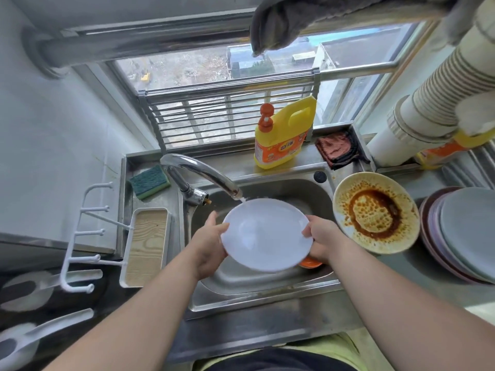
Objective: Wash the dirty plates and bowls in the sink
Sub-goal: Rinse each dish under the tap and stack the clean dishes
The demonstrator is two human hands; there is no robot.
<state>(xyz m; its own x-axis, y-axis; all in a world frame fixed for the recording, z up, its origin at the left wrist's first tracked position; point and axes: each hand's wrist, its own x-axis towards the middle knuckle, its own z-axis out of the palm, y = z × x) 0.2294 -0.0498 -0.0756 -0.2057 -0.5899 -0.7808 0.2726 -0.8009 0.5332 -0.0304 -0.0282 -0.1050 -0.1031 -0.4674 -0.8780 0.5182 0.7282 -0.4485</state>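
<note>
A white plate [263, 234] is held over the steel sink [267, 287], its far rim under the running faucet [203, 172]. My left hand [211, 245] grips the plate's left edge, thumb on top. My right hand [322, 242] grips its right edge. An orange dish [310, 263] peeks out below the plate in the basin. A cream plate smeared with brown sauce [375, 212] leans at the sink's right edge. A stack of grey and purple plates [463, 234] sits further right on the counter.
A yellow detergent bottle [281, 137] stands behind the sink, beside a red-brown cloth [336, 149]. A green sponge [149, 181] lies at the back left. A white wood-bottomed tray [146, 247] and hook rack [85, 236] sit left. Stacked paper cups [428, 111] lean at the right.
</note>
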